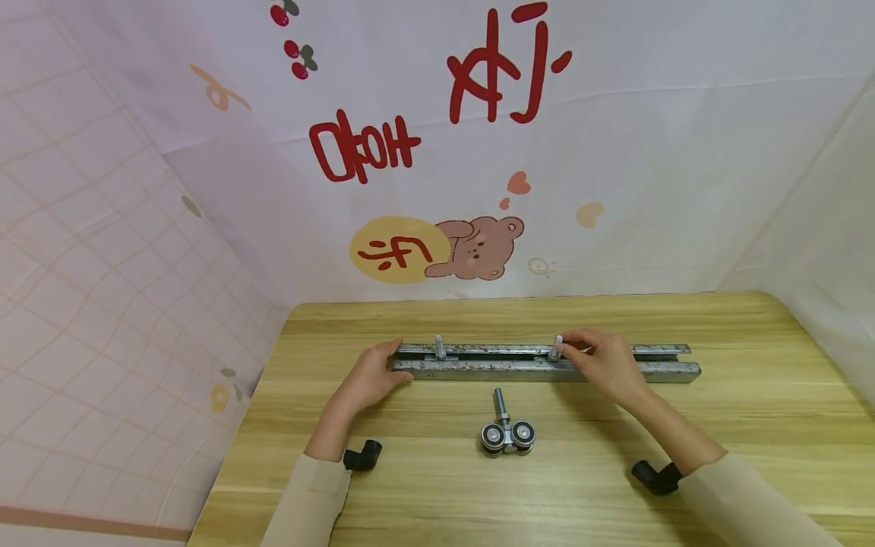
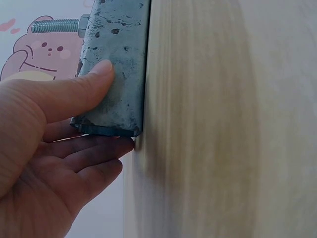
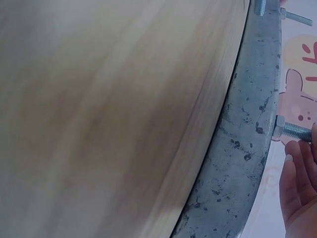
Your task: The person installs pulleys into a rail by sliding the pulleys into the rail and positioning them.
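A worn galvanized steel track (image 1: pixel 492 372) lies lengthwise on the table, its slot facing up. My left hand (image 1: pixel 369 374) grips its left end; in the left wrist view the thumb (image 2: pixel 94 91) presses the front face and the fingers reach around the end. Two threaded bolts stand up out of the slot. My right hand (image 1: pixel 611 368) pinches the right bolt (image 1: pixel 557 346) between thumb and fingers, while the left bolt (image 1: pixel 440 347) stands untouched. Whatever carries these bolts is mostly hidden inside the track. In front lies a loose trolley roller (image 1: pixel 494 436) with wheels and an upright bolt.
The wood-grain table (image 1: pixel 437 501) ends at the back against a white printed cloth (image 1: pixel 615 152). Similar cloth hangs at both sides. A black elbow-shaped piece (image 1: pixel 364 454) sits beside the left wrist, and another black piece (image 1: pixel 656 477) beside the right.
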### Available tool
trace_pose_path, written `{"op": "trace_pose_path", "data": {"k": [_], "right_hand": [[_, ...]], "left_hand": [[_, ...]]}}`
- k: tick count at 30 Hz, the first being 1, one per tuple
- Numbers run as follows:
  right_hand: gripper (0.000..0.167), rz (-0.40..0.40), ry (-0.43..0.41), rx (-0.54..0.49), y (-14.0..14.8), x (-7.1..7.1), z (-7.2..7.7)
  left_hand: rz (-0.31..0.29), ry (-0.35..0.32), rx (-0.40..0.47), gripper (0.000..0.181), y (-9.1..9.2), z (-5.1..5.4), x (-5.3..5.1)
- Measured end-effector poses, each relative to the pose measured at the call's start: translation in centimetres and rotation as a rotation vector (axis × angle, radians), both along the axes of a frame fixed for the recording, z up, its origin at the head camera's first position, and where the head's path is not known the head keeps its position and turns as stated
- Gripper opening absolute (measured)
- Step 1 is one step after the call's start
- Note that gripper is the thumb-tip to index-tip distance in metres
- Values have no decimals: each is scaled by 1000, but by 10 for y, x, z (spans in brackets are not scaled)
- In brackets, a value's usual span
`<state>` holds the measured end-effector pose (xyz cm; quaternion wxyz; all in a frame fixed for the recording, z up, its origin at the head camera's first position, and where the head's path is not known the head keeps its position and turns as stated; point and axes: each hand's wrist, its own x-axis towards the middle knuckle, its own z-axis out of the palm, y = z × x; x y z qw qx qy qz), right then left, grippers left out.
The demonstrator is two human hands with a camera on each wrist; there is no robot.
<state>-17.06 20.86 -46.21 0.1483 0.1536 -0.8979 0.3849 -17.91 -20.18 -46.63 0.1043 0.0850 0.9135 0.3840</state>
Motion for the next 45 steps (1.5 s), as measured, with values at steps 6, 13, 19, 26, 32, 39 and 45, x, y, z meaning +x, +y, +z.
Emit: {"op": "trace_pose_path", "data": {"k": [6,13,19,26,32,39,45], "right_hand": [[13,7,13,1,-2,-1,-1],[12,14,21,4,-5,-2,-2],[13,6,13,7,-8,-2,-1],[13,12,-1,-13,-10,-2,0],[13,33,-2,-18,-15,-4,-1],[14,42,-6,-20,-18,-4,0],[14,44,-10,-26,-20,-4,0]], "left_hand": [[-5,8,0,78,0,-1,0],[-1,5,6,77,0,0,1],[-1,3,9,77,0,0,1],[1,-4,11,77,0,0,1],[-1,12,2,77,1,-1,1],[-1,5,5,77,1,0,1],[1,3,12,77,1,0,1]]}}
